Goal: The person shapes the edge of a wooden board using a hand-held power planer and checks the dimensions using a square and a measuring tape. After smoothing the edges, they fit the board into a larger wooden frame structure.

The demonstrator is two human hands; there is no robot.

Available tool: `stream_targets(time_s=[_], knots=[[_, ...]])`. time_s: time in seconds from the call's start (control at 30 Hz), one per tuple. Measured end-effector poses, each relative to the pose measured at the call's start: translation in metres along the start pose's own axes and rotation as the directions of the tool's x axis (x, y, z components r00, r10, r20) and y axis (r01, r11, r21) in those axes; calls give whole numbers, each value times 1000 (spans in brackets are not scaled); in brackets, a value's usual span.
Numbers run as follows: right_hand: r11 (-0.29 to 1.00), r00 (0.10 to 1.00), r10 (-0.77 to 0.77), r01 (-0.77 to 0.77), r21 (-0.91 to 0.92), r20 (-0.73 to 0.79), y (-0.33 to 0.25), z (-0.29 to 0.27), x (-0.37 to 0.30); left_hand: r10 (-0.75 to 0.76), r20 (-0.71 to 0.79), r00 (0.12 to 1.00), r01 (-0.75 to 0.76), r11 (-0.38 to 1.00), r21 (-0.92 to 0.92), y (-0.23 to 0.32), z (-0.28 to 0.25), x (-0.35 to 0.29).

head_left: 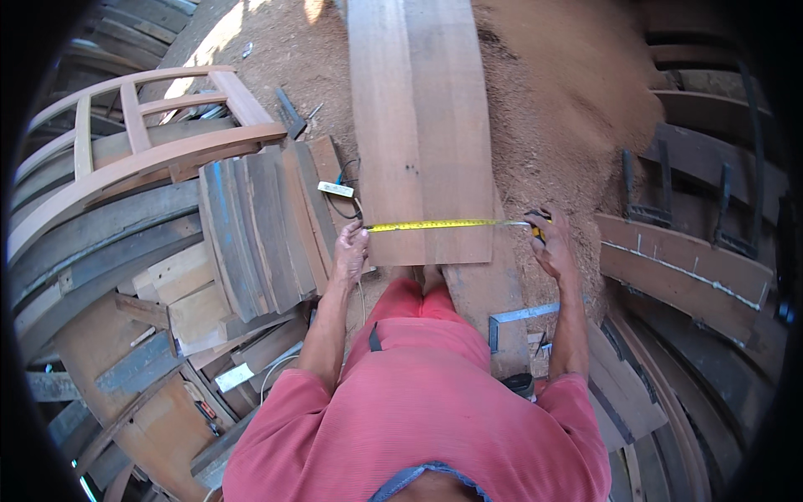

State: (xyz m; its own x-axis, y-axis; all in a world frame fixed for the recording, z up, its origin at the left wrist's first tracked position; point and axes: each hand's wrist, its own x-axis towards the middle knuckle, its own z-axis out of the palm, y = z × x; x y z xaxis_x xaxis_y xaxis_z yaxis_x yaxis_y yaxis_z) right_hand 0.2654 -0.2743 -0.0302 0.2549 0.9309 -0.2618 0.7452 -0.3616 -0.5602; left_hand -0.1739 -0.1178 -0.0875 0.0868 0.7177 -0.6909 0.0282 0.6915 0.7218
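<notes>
A yellow tape measure is stretched level across the near end of a wide wooden panel. My left hand pinches the free end of the blade at the panel's left edge. Past the right edge, my right hand grips the black and yellow tape case, partly hidden by the fingers. Some bare blade spans the gap between panel and case. The panel runs away from me, and its near end lies just before my legs.
Stacked boards and a curved wooden frame stand on the left. A white power strip with a cable lies beside the panel. At the lower right is a metal square. Clamps and planks fill the right side. Sawdust covers the ground.
</notes>
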Motion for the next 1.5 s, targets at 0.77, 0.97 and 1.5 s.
stream_targets(time_s=[0.77,0.97,1.5], knots=[[998,987,66,-64,-16,144,5,-7,12,10,13,1000,-8,988,-157,-15,-7,9],[993,976,114,-115,-4,186,-6,-16,14,16,23,1000,-13,990,-139,-15,-11,11],[983,998,-29,19,184,51,-14,-32,68,354,-137,925,-274,872,406,49,36,63]])
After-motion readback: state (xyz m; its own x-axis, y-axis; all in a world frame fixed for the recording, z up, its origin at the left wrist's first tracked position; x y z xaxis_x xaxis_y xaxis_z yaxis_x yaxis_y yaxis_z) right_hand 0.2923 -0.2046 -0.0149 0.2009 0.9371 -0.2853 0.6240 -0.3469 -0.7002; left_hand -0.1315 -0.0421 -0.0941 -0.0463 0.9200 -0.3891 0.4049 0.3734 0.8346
